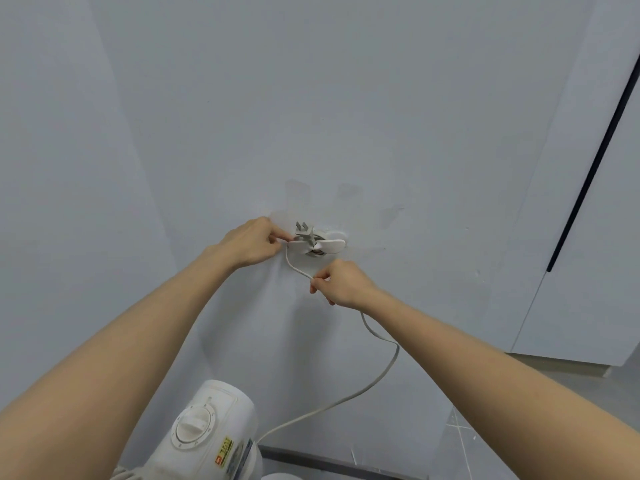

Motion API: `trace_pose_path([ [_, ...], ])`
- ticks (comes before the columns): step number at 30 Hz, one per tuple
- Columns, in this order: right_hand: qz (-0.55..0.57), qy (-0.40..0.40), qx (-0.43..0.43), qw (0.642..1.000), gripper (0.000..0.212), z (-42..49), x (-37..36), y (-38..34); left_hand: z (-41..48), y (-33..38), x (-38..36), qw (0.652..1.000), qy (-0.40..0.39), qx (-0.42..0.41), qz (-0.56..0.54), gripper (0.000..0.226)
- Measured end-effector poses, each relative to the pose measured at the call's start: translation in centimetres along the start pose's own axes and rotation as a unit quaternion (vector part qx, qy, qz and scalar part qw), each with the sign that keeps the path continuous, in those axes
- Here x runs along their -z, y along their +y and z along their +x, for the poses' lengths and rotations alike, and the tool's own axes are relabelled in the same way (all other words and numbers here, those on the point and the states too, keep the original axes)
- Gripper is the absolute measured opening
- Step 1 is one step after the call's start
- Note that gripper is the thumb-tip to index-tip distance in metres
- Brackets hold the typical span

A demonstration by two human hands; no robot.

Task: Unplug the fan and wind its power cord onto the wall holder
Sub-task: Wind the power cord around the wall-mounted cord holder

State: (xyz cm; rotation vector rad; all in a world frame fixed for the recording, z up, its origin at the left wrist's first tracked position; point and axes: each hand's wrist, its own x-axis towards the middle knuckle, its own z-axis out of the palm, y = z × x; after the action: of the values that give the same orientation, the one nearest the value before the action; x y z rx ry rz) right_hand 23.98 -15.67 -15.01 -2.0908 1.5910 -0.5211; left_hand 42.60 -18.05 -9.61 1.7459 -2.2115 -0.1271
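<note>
By the pale wall, the plug [304,231] sits prongs-up on the white wall holder [329,242], and the left hand [252,242] has its grip pinched on the power cord [397,349] at the holder's left end. Just below, the right hand [341,284] pinches the same cord, which loops down to the white fan [211,434] by the floor. A white panel [609,237] with a dark edge stands well off to the right.

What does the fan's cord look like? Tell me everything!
The cord is thin, pale grey and rubbery-looking. Its plug, prongs up, sits unplugged on the wall holder. The left hand pinches it there; it loops down to the right hand, which pinches it, then sags in a slack curve to the fan.
</note>
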Motion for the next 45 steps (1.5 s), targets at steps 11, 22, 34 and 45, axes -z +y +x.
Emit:
trace_pose_path([
  [11, -0.094, 0.138, -0.073, 0.983, 0.012, 0.6, 0.8, 1.9, -0.3, -1.1, -1.3, 0.982, 0.024, 0.004, -0.189, 0.016],
  [22, -0.139, 0.192, -0.07, 0.969, 0.028, -0.4, 4.2, 3.8, -0.3, 0.5, -2.9, 0.988, 0.082, 0.038, -0.125, 0.026],
  [34, 0.582, 0.059, -0.237, 0.776, 0.031, -3.0, 8.8, 4.1, -0.8, 2.0, -2.5, 0.987, 0.099, 0.101, -0.072, 0.029],
  [45, 0.581, 0.07, -0.158, 0.796, 0.031, -1.9, 9.1, 0.8, -0.8, 1.9, -0.1, 0.985, 0.112, 0.072, -0.111, 0.022],
])
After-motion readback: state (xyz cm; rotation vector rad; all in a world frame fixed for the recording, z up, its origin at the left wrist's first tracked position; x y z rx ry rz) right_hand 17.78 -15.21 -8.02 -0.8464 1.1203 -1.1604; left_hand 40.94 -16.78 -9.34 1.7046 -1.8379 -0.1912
